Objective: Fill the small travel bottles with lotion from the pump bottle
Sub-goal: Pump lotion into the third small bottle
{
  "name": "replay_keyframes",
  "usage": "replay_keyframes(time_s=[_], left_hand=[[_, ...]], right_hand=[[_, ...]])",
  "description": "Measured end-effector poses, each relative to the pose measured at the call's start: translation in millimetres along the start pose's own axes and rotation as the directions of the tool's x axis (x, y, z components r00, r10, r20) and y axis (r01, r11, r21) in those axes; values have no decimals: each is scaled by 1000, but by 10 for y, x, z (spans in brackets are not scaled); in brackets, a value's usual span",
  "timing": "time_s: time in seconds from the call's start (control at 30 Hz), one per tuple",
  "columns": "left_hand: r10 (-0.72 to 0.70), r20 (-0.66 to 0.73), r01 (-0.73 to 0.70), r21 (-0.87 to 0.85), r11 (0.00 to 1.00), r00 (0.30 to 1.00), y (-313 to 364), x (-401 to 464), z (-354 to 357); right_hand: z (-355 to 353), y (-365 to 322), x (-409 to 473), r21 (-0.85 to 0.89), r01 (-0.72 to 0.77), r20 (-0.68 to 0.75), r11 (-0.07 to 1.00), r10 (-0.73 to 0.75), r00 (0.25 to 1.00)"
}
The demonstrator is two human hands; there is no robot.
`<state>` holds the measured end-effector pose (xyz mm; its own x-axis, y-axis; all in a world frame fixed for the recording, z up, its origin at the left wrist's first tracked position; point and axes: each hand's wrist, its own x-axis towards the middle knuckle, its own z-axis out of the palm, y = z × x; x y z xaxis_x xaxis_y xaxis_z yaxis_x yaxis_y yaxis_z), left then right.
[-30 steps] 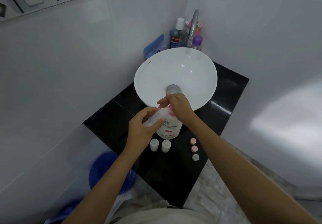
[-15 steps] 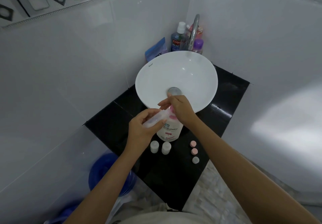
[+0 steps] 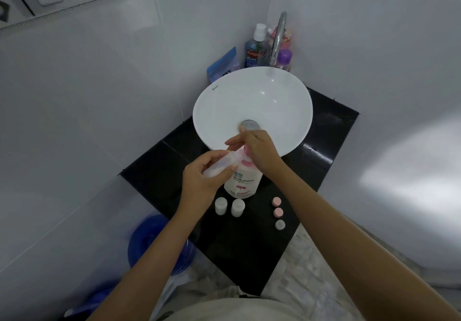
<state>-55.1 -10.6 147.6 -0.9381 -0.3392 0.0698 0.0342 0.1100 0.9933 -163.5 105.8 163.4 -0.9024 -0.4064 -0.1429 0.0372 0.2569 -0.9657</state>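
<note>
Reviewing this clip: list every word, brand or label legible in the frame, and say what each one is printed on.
"shokubutsu" on the white pump bottle; the smaller print beneath it is too blurred to read.
"Colgate" and "PLAX" on the blue mouthwash bottle behind the sink.
"Kassa", roughly, on the rim of the white sink; small, so uncertain.
Dark print on the blue packet: partly hidden by the sink, unreadable.
Labels on the red item and the purple-capped bottle: too blurred.
</note>
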Motion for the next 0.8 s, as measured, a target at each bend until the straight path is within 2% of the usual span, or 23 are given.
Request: replay_keyframes(time_s=[0.13,0.3,0.4,0.5,0.67,0.8], left_hand=[[-32,5,32,-16,999,999,-38,-10,-1],[-3,-10,3,2,1000,1000,25,27,-15],[1,-14,-1,-3,1000,1000,46,38,-17],[-16,-10,16,-2,1000,1000,13,30,0],[-62,3,62,-29,998,998,-40,20,7],[-18,3,18,-8,1000,1000,20,31,-9]], right_hand=[[30,60,-8,-20,-79,17,997,79,997],[-63,-76,9,-37,14,73,999,-11,997],[-57,-83,3,-23,32,43,999,-31,999],[-17,-26,-3,-33,14,-9,999,-14,1000],[44,80,-14,-39,-51,-18,998,50,999],[-22,-41,0,-73,-6,18,997,8,1000]])
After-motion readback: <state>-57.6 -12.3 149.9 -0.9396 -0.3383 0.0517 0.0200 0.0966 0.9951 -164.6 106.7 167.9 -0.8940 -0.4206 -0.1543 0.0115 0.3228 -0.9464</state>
